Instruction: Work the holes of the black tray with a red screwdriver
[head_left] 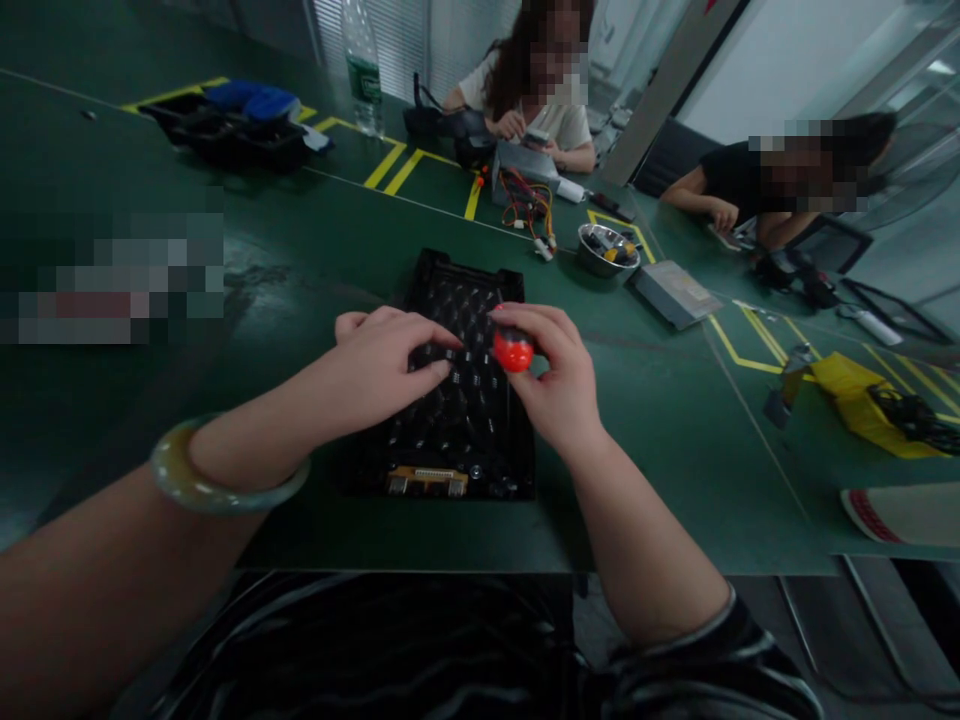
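Note:
A black computer case front panel (442,440) with a patterned, studded surface lies lengthwise before me on the green table. At its near end sits a small orange-brown circuit board (427,478) with a connector and metal ports. My right hand (559,370) is wrapped round a screwdriver (514,350) with a red and black handle, over the panel's right side; its shaft is hidden. Reaching across from the left, my left hand (386,365) is over the panel's middle. Its thumb and forefinger tips are slightly apart close to the surface, with nothing visible between them.
Farther back stand a metal bowl (609,252) of small parts, a power supply (517,172) with coloured cables and a flat grey metal box (675,295). A black tray (217,140), a bottle (364,75) and a yellow bin (855,400) are farther out. Two people sit opposite.

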